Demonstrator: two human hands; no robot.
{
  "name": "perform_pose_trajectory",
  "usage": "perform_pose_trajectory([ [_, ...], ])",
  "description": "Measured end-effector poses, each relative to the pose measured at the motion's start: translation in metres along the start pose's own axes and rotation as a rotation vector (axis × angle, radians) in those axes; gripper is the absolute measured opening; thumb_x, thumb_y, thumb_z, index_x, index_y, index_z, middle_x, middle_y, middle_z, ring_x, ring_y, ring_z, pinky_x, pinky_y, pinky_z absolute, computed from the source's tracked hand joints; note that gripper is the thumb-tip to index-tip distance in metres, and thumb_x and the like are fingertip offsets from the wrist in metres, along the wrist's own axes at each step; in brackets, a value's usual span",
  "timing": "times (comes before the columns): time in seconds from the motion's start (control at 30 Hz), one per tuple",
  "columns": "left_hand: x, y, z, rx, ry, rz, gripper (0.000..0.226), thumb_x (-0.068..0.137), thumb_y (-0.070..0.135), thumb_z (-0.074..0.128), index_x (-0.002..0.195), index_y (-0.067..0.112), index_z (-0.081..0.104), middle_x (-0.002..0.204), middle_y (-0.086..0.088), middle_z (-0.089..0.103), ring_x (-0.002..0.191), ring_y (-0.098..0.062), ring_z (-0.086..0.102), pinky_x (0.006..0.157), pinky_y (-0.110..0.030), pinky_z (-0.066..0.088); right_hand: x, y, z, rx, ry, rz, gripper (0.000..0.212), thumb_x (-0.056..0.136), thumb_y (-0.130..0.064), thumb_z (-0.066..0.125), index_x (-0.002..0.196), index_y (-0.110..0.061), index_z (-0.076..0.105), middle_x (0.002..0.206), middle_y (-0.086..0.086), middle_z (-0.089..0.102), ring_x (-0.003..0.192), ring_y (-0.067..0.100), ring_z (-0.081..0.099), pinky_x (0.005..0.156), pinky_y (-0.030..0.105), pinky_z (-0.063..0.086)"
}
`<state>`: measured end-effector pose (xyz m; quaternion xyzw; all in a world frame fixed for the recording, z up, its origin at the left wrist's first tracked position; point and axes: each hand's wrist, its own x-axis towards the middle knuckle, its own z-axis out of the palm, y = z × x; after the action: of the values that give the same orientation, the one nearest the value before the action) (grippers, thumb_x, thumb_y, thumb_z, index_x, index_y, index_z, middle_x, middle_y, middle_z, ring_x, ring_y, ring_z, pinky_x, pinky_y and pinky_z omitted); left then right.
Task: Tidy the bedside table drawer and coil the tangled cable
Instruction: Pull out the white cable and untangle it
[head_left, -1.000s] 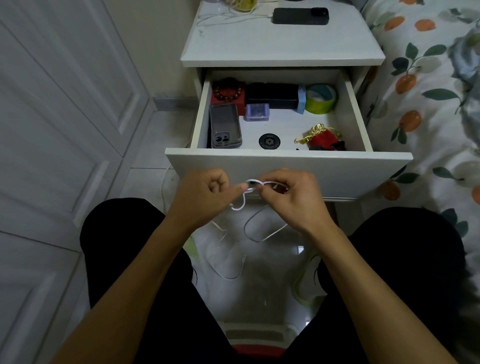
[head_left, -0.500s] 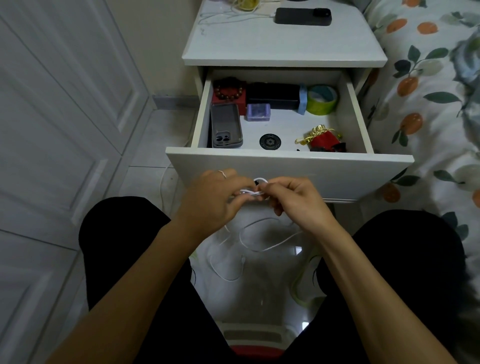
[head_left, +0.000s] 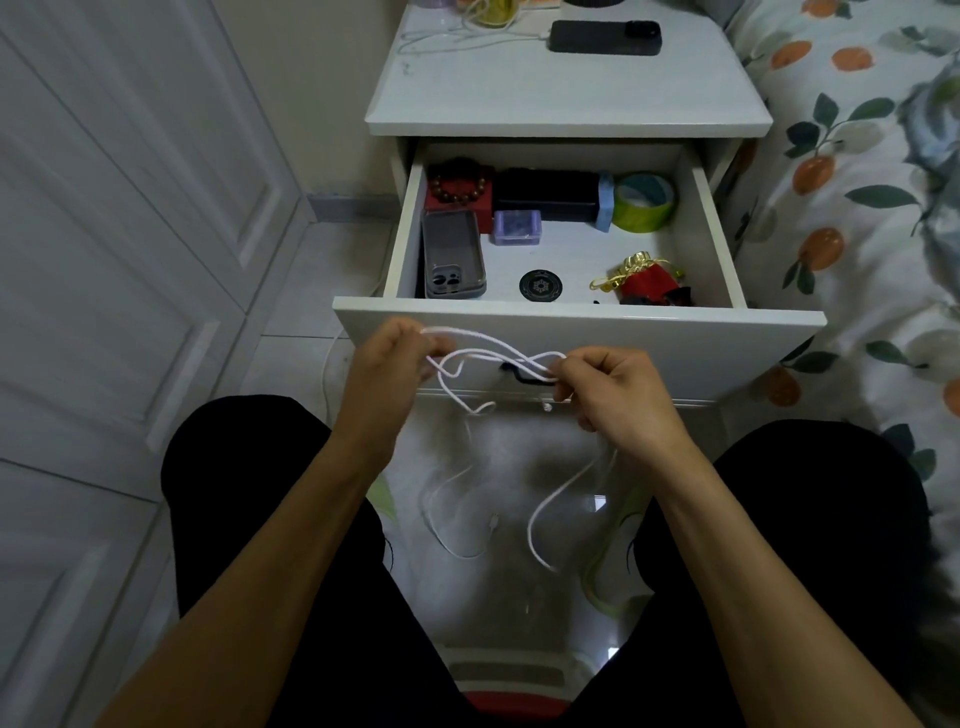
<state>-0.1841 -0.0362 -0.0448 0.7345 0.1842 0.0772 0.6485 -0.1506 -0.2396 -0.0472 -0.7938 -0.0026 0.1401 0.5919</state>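
- White cable, thin and limp, is stretched in crossing strands between the two hands in the head view, just in front of the open drawer of the bedside desk.
- Left hand pinches one end of the bundle with curled fingers; right hand pinches the other end, fingers likewise curled round the strands.
- Below the hands, slack loops hang down toward the floor between the knees, one plug end dangling there.
- Inside the drawer lie a phone case, a bead bracelet on a red box, a black box, a roll of green tape, a small purple box, a round black disc and a red pouch with gold ribbon.
- A phone rests on the desk top, plugged into another cord.
- Step in hand, as I judge it: untangling the cable, coiling not yet begun.
- Next move likely calls for freeing the crossed strands, then winding even loops without snagging the hanging slack.
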Motion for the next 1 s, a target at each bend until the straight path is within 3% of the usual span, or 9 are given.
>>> perform_pose_trajectory([
  [0.07,-0.006,0.005,-0.002,0.147,-0.171,0.094,0.012,0.086,0.016,0.064,0.075,0.020,0.064,0.083,-0.008,0.070,0.087,-0.026,0.066,0.081,-0.034,0.053,0.000,-0.002,0.001,-0.027,-0.019,-0.008,0.036,0.093,-0.024,0.060,0.060,-0.010,0.065,0.045,-0.004,0.051,0.042,0.009,0.037,0.048,0.024,0.031],
  [0.13,-0.012,0.011,0.002,0.309,-0.296,0.247,0.008,0.086,0.016,0.069,0.081,0.020,0.066,0.078,0.001,0.068,0.077,-0.014,0.065,0.073,-0.022,0.050,-0.001,-0.003,0.004,-0.072,-0.044,-0.049,0.035,0.093,-0.027,0.060,0.064,-0.009,0.067,0.052,0.002,0.055,0.044,0.010,0.038,0.049,0.024,0.032],
  [0.3,-0.011,0.004,0.014,0.549,-0.350,0.459,0.011,0.087,0.021,0.070,0.079,0.014,0.074,0.064,-0.001,0.065,0.062,-0.019,0.058,0.059,-0.031,0.046,-0.005,-0.003,0.007,-0.092,-0.109,-0.082,0.032,0.094,-0.021,0.060,0.064,-0.012,0.066,0.047,-0.003,0.048,0.048,0.016,0.039,0.050,0.028,0.032],
  [0.53,-0.008,-0.003,0.017,0.657,-0.337,0.645,0.017,0.084,0.030,0.069,0.079,0.014,0.071,0.062,0.014,0.048,0.060,-0.003,0.047,0.057,-0.011,0.032,-0.005,-0.005,0.004,-0.030,-0.150,-0.119,0.030,0.095,-0.017,0.056,0.072,0.000,0.068,0.058,0.024,0.056,0.048,0.019,0.047,0.051,0.028,0.040],
  [0.67,0.002,-0.008,-0.003,0.810,-0.024,0.506,0.024,0.091,0.026,0.062,0.070,0.014,0.063,0.061,0.002,0.054,0.059,-0.018,0.052,0.051,-0.027,0.031,0.001,0.003,-0.004,-0.079,-0.063,-0.050,0.026,0.092,-0.017,0.058,0.075,-0.004,0.072,0.072,0.024,0.064,0.052,0.016,0.048,0.052,0.029,0.040],
  [0.73,0.007,-0.008,-0.005,1.062,-0.068,0.374,0.015,0.093,0.028,0.058,0.084,0.018,0.065,0.075,0.001,0.059,0.074,-0.021,0.059,0.056,-0.027,0.034,0.003,0.004,-0.007,-0.126,-0.040,-0.057,0.027,0.093,-0.020,0.059,0.073,-0.005,0.070,0.073,0.024,0.064,0.052,0.015,0.046,0.051,0.027,0.038],
  [0.8,0.005,-0.003,0.006,1.019,-0.297,0.393,0.022,0.091,0.031,0.062,0.110,0.020,0.066,0.097,0.002,0.064,0.091,-0.018,0.060,0.072,-0.029,0.046,0.001,0.001,-0.001,-0.175,-0.114,-0.082,0.032,0.095,-0.025,0.058,0.070,-0.008,0.068,0.065,0.018,0.062,0.051,0.012,0.046,0.050,0.025,0.039],
  [0.87,0.000,0.003,0.020,0.875,-0.499,0.478,0.023,0.091,0.030,0.063,0.110,0.019,0.069,0.094,0.002,0.067,0.083,-0.014,0.059,0.075,-0.029,0.048,-0.001,0.000,0.007,-0.208,-0.179,-0.101,0.033,0.096,-0.027,0.057,0.070,-0.010,0.067,0.059,0.010,0.060,0.052,0.011,0.050,0.054,0.027,0.042],
  [1.0,0.002,0.000,0.006,0.737,-0.344,0.525,0.026,0.093,0.027,0.053,0.086,0.013,0.074,0.073,-0.002,0.069,0.064,-0.015,0.059,0.063,-0.024,0.040,-0.003,0.004,-0.005,-0.188,-0.117,-0.049,0.029,0.096,-0.025,0.057,0.075,-0.011,0.071,0.067,0.013,0.066,0.054,0.015,0.053,0.056,0.031,0.045],
])
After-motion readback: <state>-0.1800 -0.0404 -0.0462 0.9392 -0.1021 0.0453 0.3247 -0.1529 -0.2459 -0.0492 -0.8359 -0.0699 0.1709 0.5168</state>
